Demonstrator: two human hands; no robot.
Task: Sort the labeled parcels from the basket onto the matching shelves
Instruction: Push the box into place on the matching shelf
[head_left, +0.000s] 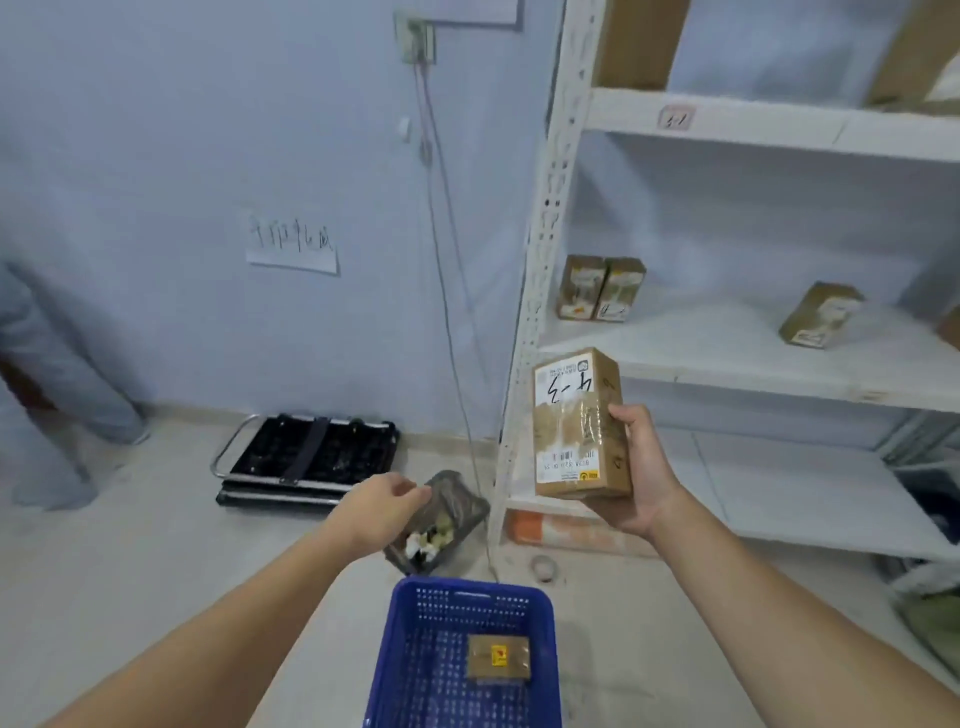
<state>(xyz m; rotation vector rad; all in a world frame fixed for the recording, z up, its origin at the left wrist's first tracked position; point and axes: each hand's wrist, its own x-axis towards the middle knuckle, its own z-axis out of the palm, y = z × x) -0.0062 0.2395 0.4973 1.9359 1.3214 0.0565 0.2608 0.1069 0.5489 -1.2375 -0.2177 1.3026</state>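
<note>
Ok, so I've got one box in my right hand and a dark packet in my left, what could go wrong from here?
1. The right hand grips the box only at its lower side, so the tall box could tip out.
2. Its handwritten label is upside down to you and easy to misread; the shelf tag is blurry, so check both.
3. The left hand holds the dark packet loosely by its edge above the floor, short of the blue basket; it may drop.

blue basket (415, 649), brown parcel (576, 431), white shelves (727, 114)

I face a pale blue painted wall (208, 130) with a taped white paper note (292, 248); grey concrete floor (130, 545) lies below.
</note>
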